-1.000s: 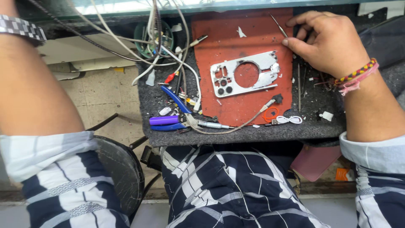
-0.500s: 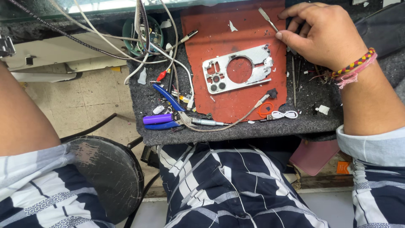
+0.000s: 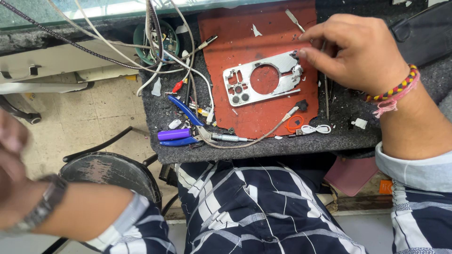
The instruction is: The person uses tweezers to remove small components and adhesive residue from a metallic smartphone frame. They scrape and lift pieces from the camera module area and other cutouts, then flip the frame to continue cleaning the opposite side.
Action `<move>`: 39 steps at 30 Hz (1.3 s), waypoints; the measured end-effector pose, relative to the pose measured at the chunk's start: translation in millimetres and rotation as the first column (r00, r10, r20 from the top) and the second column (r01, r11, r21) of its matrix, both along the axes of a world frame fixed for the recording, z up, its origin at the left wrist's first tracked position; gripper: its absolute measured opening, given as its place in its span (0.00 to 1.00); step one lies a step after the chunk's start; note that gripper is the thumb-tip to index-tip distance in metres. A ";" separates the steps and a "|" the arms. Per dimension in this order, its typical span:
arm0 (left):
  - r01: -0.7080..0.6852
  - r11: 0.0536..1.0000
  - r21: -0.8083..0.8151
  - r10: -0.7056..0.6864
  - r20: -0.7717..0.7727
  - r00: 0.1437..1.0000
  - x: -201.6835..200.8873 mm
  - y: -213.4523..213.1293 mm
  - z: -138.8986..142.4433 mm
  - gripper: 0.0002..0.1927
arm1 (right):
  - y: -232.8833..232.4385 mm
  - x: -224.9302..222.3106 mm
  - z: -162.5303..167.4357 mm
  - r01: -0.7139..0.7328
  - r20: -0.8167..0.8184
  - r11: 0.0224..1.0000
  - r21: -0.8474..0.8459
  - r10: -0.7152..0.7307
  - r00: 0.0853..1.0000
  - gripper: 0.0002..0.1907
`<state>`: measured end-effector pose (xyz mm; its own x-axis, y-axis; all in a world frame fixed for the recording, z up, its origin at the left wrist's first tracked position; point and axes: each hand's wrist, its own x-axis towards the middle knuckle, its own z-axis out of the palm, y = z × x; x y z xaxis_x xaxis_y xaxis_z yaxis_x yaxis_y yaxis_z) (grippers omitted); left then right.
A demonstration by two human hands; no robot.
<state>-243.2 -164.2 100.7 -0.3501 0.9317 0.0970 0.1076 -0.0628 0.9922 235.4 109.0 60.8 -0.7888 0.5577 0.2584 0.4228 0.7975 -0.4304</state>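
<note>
Metal phone frame (image 3: 263, 80) pinched at corner by right hand (image 3: 362, 51) fingers (image 3: 310, 54), liable to slide off red mat (image 3: 263, 117) onto cluttered tabletop (image 3: 348, 136); left hand (image 3: 12, 160) blurred, grip unreadable.

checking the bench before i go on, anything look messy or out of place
Yes: white scraps and small debris litter the red mat, and loose cables tangle over the bench's left edge. The metal frame lies askew.

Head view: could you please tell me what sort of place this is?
Probably a phone repair bench: a bare metal phone frame lies on a red work mat, with blue-handled pliers and loose cables beside it.
</note>
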 end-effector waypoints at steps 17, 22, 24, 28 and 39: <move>0.555 0.759 -0.341 -0.627 -0.154 0.763 229.0 139.8 -23.0 0.10 | -12.6 -8.1 -15.9 -0.278 -0.186 0.958 0.075 0.287 0.940 0.21; 0.568 0.774 -0.280 -0.629 -0.230 0.743 231.1 152.1 -33.5 0.13 | -8.5 -4.3 -13.1 -0.207 -0.126 0.976 0.065 0.214 0.969 0.13; 0.499 0.825 -0.265 -0.559 -0.256 0.789 229.1 152.2 -40.5 0.15 | -6.8 -1.9 -10.4 -0.163 -0.117 0.986 0.021 0.164 0.979 0.12; 0.445 0.896 -0.006 -0.396 -0.465 0.791 220.9 155.9 -57.6 0.19 | 0.2 4.2 -7.7 -0.089 -0.124 0.994 -0.063 0.081 0.989 0.10; 0.503 0.860 -0.088 -0.337 -0.837 0.430 238.1 153.6 -84.6 0.43 | 13.9 13.2 -24.2 -0.062 -0.241 0.614 -0.787 -0.213 0.947 0.06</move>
<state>-5.1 -10.6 16.1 0.3907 0.8821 0.2633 0.7585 -0.4706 0.4508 248.6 122.9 36.6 -0.6999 0.7069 -0.1021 0.2151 0.0723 -0.9739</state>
